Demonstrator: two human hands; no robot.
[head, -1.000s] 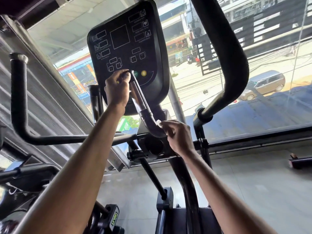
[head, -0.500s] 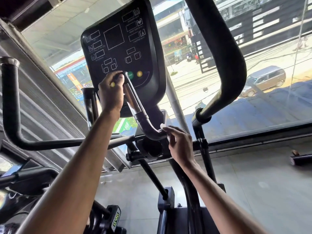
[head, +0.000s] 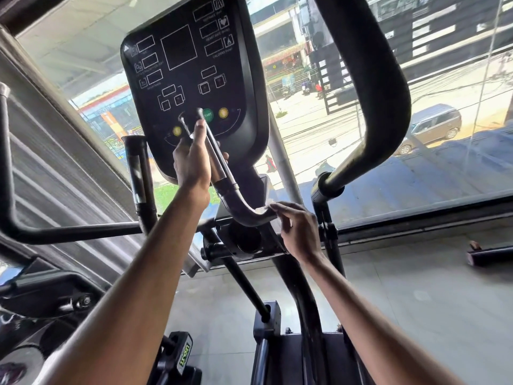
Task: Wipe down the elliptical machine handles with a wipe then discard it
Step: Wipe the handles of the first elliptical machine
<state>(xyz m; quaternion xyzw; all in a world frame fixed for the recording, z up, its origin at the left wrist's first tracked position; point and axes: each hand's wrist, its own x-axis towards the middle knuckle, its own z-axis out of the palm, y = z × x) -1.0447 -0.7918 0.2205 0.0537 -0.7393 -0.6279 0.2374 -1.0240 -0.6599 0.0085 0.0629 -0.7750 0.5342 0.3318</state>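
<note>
the left hand [head: 191, 159] and right hand [head: 298, 232] are bare, and so are the left forearm [head: 144, 273] and right forearm [head: 361, 309].

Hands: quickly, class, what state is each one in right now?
Left hand: grips the handle.
Right hand: pinches the wipe against the handle's bend.

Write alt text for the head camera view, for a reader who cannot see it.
The right hand pinches a white wipe against the bend of an elliptical's handle, while the left hand holds its upright grip in front of the console.
</note>
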